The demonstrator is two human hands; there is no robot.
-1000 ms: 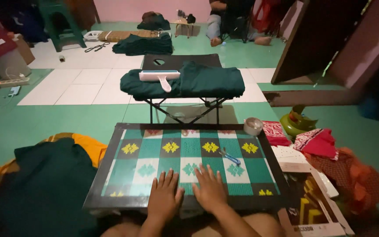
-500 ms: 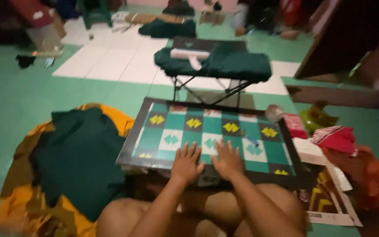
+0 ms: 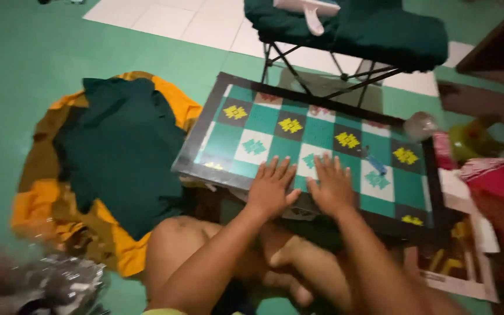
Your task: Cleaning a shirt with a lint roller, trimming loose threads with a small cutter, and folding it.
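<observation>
Now your left hand [image 3: 271, 186] and right hand [image 3: 332, 185] lie flat, fingers spread, side by side on the near edge of the board [image 3: 316, 146], gripping nothing. That board is a low, black-framed rectangle with a smooth checked top in teal, white and dark squares carrying yellow motifs. A small blue item [image 3: 375, 164] lies on it, just right of your right hand. Left of the board, dark green cloth [image 3: 121, 146] is heaped on orange fabric [image 3: 36, 204]. Beyond the board stands a folding stool [image 3: 322, 64] draped in green. Right of it, a flat printed box [image 3: 456, 262] lies on the floor beside red cloth [image 3: 497, 175].
</observation>
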